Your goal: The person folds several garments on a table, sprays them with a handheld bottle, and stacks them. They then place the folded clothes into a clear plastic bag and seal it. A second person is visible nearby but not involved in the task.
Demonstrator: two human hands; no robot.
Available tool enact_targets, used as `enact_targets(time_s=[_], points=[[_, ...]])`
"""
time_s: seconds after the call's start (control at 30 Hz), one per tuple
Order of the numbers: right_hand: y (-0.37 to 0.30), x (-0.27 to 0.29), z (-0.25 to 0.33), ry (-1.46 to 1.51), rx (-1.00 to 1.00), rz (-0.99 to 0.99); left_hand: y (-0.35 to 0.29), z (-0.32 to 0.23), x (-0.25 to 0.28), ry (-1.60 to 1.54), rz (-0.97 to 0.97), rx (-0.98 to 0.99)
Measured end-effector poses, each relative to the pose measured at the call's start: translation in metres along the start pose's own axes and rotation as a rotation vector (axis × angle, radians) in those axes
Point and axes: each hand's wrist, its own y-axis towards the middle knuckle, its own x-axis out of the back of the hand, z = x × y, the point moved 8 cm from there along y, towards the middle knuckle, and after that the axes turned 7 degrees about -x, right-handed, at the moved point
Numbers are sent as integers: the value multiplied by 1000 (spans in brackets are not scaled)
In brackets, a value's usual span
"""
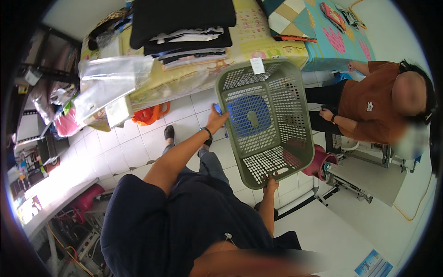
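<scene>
A large olive-green plastic laundry basket (302,108) hangs tilted in front of me, its open top facing me. Inside it I see no contents, and a white tag (257,66) sits on its far rim. My left hand (217,121) is closed on the basket's left edge, fingers partly hidden. At the near end, my right hand (271,184) grips the rim by the handle slot. Through the perforated bottom shows a blue plastic stool (218,109), standing on the floor below.
Ahead stands a table with a yellow patterned cover (258,27), bearing stacked dark folded clothes (184,21) and clear plastic bags (115,78). An orange bag (150,114) lies under it. A co-worker in a brown shirt (364,104) stands at the right, near a machine table (364,171).
</scene>
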Motion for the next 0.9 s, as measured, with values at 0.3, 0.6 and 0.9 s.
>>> enact_targets(time_s=[0.3, 0.6, 0.9], points=[[-122, 94, -3, -57, 92, -32, -138, 44, 1, -332, 398, 310], [-212, 30, -6, -498, 301, 280, -305, 178, 175, -904, 106, 664], [-338, -165, -72, -764, 368, 837, -453, 209, 386, -1188, -498, 575]])
